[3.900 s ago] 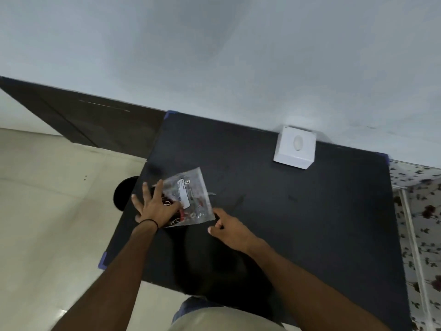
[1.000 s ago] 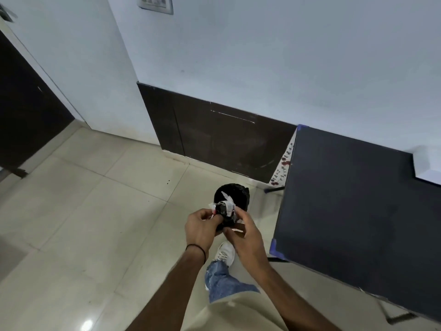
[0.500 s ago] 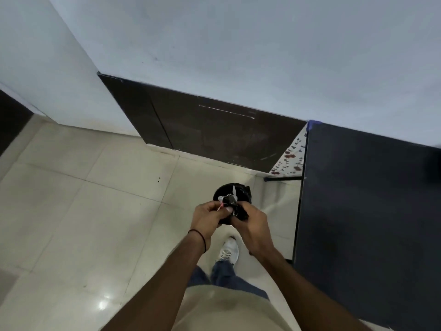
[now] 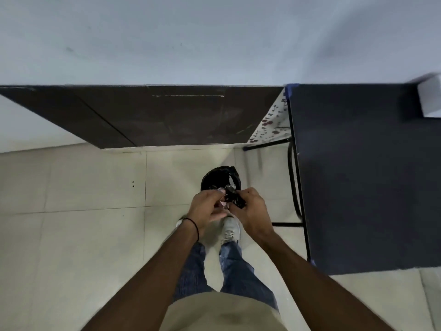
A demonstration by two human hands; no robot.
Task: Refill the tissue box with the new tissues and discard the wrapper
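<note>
Your left hand [image 4: 207, 209] and right hand [image 4: 250, 209] are both closed on the crumpled wrapper [image 4: 230, 196], pinching it between them at chest height, directly above the black-lined waste bin [image 4: 214, 177] on the tiled floor [image 4: 71, 235]. You stand beside the dark desk [image 4: 358, 175], with one white shoe [image 4: 230, 229] just short of the bin.

The wrapper appears to be thin plastic film, balled small. Judged from its look, it is very light, soft and springy, and likely slick; it will tend to unfold once your grip loosens and may drift or cling to a finger instead of dropping straight. Hold it by the compressed middle of the wad, not by a loose edge, and let go low over the bin mouth.

The tissue box [image 4: 430, 99] sits at the far right of the desk, against the wall, only partly in frame; whether it is filled cannot be confirmed from here.

Assessment: you are at the discard step, with the wrapper not yet released. The chief risk is a miss onto the floor beside the bin.
</note>
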